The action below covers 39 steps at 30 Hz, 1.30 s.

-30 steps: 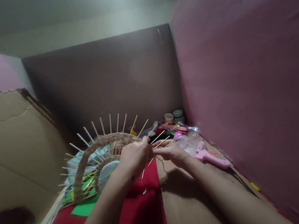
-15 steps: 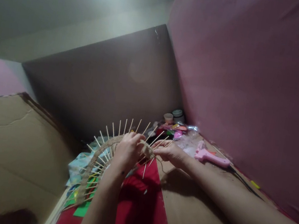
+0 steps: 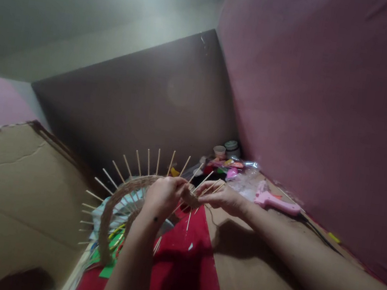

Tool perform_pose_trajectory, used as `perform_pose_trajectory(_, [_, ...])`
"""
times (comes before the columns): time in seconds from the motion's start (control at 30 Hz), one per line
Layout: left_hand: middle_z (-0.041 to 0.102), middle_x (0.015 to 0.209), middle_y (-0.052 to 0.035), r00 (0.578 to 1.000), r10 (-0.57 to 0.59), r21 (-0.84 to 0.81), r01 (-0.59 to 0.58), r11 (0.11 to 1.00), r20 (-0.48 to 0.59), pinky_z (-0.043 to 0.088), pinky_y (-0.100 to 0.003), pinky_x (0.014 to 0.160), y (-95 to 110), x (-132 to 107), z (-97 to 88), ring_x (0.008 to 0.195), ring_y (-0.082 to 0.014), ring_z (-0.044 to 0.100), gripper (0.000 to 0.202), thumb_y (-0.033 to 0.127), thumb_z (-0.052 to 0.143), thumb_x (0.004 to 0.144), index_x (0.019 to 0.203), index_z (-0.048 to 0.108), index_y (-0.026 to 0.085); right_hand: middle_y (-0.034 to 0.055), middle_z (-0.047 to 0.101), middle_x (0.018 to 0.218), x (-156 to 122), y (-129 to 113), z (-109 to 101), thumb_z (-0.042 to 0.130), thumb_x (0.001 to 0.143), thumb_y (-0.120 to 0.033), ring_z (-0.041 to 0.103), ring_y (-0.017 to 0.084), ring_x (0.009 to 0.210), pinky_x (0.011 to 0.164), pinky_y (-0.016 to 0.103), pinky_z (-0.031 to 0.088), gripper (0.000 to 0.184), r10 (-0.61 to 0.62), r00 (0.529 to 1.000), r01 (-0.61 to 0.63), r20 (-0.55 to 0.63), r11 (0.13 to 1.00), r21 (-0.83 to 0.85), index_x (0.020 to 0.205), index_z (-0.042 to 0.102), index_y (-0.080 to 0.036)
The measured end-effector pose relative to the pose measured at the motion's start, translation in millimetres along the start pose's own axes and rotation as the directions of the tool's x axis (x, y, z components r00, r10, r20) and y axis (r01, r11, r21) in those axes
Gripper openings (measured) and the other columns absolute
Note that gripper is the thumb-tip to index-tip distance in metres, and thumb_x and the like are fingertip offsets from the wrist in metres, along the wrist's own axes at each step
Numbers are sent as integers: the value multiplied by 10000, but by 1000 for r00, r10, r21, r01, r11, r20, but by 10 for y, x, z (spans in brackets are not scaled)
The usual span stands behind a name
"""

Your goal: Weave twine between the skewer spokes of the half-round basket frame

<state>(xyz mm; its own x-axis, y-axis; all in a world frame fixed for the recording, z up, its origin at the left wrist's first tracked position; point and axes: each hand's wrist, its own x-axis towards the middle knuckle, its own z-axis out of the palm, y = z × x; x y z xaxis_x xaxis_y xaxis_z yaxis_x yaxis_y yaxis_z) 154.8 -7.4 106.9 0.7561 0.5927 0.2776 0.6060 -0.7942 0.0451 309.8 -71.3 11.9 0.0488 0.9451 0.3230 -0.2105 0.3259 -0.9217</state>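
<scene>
A round woven frame [image 3: 117,196] with several thin wooden sticks [image 3: 128,164] fanning out from its rim stands tilted on edge at the centre. My left hand [image 3: 161,194] is closed on the frame's top right rim. My right hand [image 3: 221,196] meets it from the right, fingers pinched on a weaving strand among the sticks. The strand itself is too thin and dim to follow. Both forearms reach in from the bottom.
A pink glue gun [image 3: 274,203] with a dark cord lies to the right on a cardboard sheet [image 3: 250,274]. Small pots and colourful bits in plastic [image 3: 229,162] sit in the far corner. Red cloth [image 3: 182,269] covers the surface. A big cardboard panel [image 3: 7,195] stands left; pink walls lie behind.
The frame has swung left then back, its sticks fanning out wider again. My left hand shifted slightly left along the rim; my right hand stayed pinched at the same spot.
</scene>
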Motion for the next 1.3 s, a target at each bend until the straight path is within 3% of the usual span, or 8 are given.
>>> perform_pose_trajectory(0.1, [635,608,-16,997,23,-41,-20,999,76,340,-226,540,8,-3,-23,572,-132,535,272,314,456,817,745,690,196,-38,549,558,7,13,9,751,588,-289,285,24,414,386,195,136,274,1,1000,0,12,1000,-16,794,649,-141])
perform_pose_trajectory(0.2, [589,536,-7,998,-1,-18,3,1000,70,314,-227,512,-1,-13,-28,500,-115,486,282,301,440,817,694,663,180,-34,549,572,12,8,5,750,592,-279,296,26,424,388,194,143,276,5,1000,-5,27,1000,-20,806,643,-140])
perform_pose_trajectory(0.4, [574,521,0,998,-16,-1,16,1000,67,312,-228,513,30,-57,-72,488,-107,478,278,299,429,817,669,637,189,-39,549,612,-24,-116,-180,752,544,-162,350,32,460,414,195,206,382,96,982,-90,164,995,-47,911,647,-149])
perform_pose_trajectory(0.53, [585,544,1,995,-16,7,16,1000,100,326,-229,524,91,-76,-120,510,-112,491,267,280,439,797,630,627,190,-34,520,615,-52,-212,-322,694,585,-121,348,39,491,437,201,224,329,133,963,-123,234,991,-58,913,669,-126])
perform_pose_trajectory(0.87, [637,641,-29,999,-13,178,5,984,43,355,-238,574,98,-93,-106,605,-145,563,269,297,430,810,673,644,209,-9,543,564,-64,-318,-437,680,602,-185,453,69,508,485,213,307,111,52,998,-50,44,997,-51,673,637,-111])
perform_pose_trajectory(1.0, [670,719,-51,999,-51,251,52,966,-10,377,-257,621,91,-85,-88,699,-183,612,288,347,417,828,749,664,223,-12,521,529,-64,-348,-454,656,614,-215,445,78,507,510,230,333,114,6,1000,-6,4,1000,-17,601,584,-128])
perform_pose_trajectory(1.2, [693,789,-73,996,-84,285,79,955,3,405,-281,660,98,-79,-59,780,-222,639,278,360,435,827,778,673,226,-38,463,503,-89,-394,-487,631,624,-211,431,82,506,626,273,397,112,-40,998,41,-55,999,22,568,551,-155])
perform_pose_trajectory(1.3, [698,807,-84,996,-87,297,82,951,3,415,-294,670,117,-83,-52,793,-233,643,287,355,425,833,788,677,224,-38,468,509,-101,-414,-473,631,620,-204,428,84,500,606,274,389,99,-38,996,41,-74,999,27,576,553,-161])
